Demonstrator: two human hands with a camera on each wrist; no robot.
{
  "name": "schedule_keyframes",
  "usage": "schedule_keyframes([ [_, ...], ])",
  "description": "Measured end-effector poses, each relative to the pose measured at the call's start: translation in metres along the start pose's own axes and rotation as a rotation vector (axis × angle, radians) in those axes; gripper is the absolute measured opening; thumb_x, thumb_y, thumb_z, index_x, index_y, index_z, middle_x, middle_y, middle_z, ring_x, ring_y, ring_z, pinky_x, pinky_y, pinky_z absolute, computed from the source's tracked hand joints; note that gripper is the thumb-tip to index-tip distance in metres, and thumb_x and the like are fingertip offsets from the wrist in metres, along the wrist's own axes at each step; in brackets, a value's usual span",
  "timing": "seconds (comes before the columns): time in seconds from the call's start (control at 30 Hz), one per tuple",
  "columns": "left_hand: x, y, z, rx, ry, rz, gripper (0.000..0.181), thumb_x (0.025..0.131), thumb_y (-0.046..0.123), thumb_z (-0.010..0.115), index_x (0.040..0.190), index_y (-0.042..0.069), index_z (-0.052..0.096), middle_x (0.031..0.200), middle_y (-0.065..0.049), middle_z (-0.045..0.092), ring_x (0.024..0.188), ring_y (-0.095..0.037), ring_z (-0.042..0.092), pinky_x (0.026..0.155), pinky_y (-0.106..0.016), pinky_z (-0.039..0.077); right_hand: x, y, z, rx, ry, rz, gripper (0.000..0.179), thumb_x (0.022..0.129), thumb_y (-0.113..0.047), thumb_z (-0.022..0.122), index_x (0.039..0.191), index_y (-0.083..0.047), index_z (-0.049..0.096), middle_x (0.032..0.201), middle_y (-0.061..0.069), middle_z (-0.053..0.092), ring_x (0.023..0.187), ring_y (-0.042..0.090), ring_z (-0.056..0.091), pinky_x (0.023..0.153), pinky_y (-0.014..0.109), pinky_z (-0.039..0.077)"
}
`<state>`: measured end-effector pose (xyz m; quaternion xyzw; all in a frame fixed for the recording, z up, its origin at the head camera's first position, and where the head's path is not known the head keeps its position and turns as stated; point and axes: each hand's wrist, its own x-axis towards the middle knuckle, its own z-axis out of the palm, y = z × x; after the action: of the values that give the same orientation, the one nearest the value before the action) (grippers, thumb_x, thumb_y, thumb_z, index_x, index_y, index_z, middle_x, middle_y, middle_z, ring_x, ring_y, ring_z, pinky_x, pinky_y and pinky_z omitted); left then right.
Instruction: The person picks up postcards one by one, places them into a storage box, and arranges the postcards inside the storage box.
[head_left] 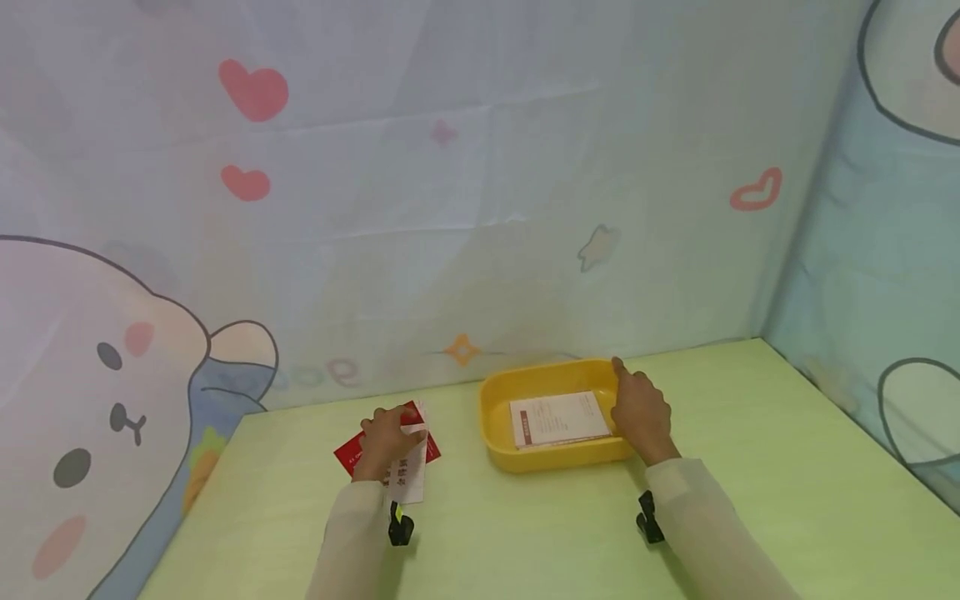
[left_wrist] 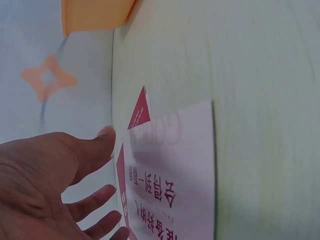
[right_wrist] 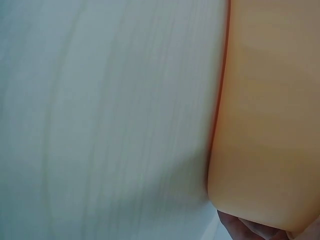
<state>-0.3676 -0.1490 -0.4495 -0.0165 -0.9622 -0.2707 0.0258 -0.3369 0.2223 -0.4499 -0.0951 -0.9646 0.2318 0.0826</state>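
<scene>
1. Fingers (left_wrist: 95,202) of the left hand (head_left: 381,443) are standing loosely apart, thumb lifting well away from the rest, nothing being gripped; cannot tell if fingertips are touching the cards
2. Left hand is hovering lower left of centre in the head view, right at the white card (head_left: 408,477) and the red card (head_left: 349,452)
3. White card is lying over the red card, showing printed characters; red corners are sticking out on both sides of it
4. Right hand (head_left: 643,414) is holding the right end of the yellow tray (head_left: 558,457), fingers curling at its rim; right wrist view is showing only a bit of them, at the bottom right
5. Yellow tray is sitting right of centre, lower half of the frame, with a white booklet (head_left: 566,417) lying inside, red band running down its left edge
6. Green table (head_left: 525,533) is filling the lower frame, patterned backdrop (head_left: 495,283) hanging behind
</scene>
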Motion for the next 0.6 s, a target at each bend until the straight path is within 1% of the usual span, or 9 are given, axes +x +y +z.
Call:
schedule_keyframes([
  [0.1, -0.002, 0.000, -0.001, 0.011, -0.029, -0.011, 0.039, 0.092, 0.025, 0.067, 0.125, 0.004, 0.063, 0.130, -0.030, 0.052, 0.124, -0.052, 0.039, 0.097, -0.070, 0.037, 0.000, 0.001, 0.001, -0.005, -0.002, 0.003, 0.071, 0.091, 0.000, 0.061, 0.155, -0.006, 0.030, 0.121, 0.032, 0.057, 0.072, 0.030, 0.061, 0.064, 0.052, 0.057],
  [0.23, -0.004, 0.000, -0.003, 0.027, -0.060, -0.002, 0.040, 0.092, 0.025, 0.066, 0.125, 0.002, 0.062, 0.135, -0.031, 0.049, 0.129, -0.055, 0.035, 0.098, -0.073, 0.035, 0.001, 0.002, 0.001, -0.003, 0.000, -0.002, 0.071, 0.091, 0.001, 0.060, 0.155, -0.006, 0.030, 0.122, 0.032, 0.057, 0.069, 0.029, 0.059, 0.061, 0.050, 0.057],
  [0.33, -0.006, 0.002, -0.008, 0.059, -0.104, 0.006, 0.044, 0.092, 0.025, 0.066, 0.128, 0.002, 0.060, 0.139, -0.031, 0.046, 0.133, -0.056, 0.033, 0.100, -0.074, 0.034, 0.000, 0.002, 0.001, 0.004, 0.001, -0.003, 0.071, 0.091, 0.001, 0.060, 0.155, -0.006, 0.030, 0.122, 0.031, 0.057, 0.067, 0.028, 0.058, 0.060, 0.050, 0.057],
  [0.47, -0.006, 0.003, -0.013, 0.107, -0.164, 0.010, 0.050, 0.090, 0.023, 0.068, 0.134, 0.003, 0.056, 0.143, -0.032, 0.041, 0.133, -0.053, 0.034, 0.101, -0.073, 0.035, 0.000, 0.002, 0.001, 0.004, 0.006, -0.004, 0.071, 0.091, 0.001, 0.060, 0.155, -0.006, 0.030, 0.123, 0.031, 0.057, 0.069, 0.029, 0.059, 0.063, 0.051, 0.058],
  [0.53, -0.006, 0.002, -0.013, 0.116, -0.173, 0.006, 0.053, 0.088, 0.022, 0.070, 0.135, 0.004, 0.056, 0.142, -0.032, 0.041, 0.132, -0.051, 0.036, 0.101, -0.071, 0.038, 0.000, 0.002, 0.001, 0.000, 0.008, -0.002, 0.071, 0.091, 0.001, 0.060, 0.155, -0.007, 0.030, 0.122, 0.031, 0.057, 0.071, 0.031, 0.061, 0.065, 0.053, 0.058],
  [0.6, -0.005, 0.000, -0.012, 0.115, -0.164, -0.012, 0.054, 0.087, 0.023, 0.072, 0.136, 0.006, 0.056, 0.141, -0.031, 0.043, 0.129, -0.049, 0.038, 0.099, -0.069, 0.041, 0.000, 0.001, 0.001, -0.006, 0.008, 0.000, 0.071, 0.091, 0.001, 0.060, 0.155, -0.007, 0.030, 0.122, 0.031, 0.057, 0.074, 0.032, 0.062, 0.067, 0.054, 0.058],
])
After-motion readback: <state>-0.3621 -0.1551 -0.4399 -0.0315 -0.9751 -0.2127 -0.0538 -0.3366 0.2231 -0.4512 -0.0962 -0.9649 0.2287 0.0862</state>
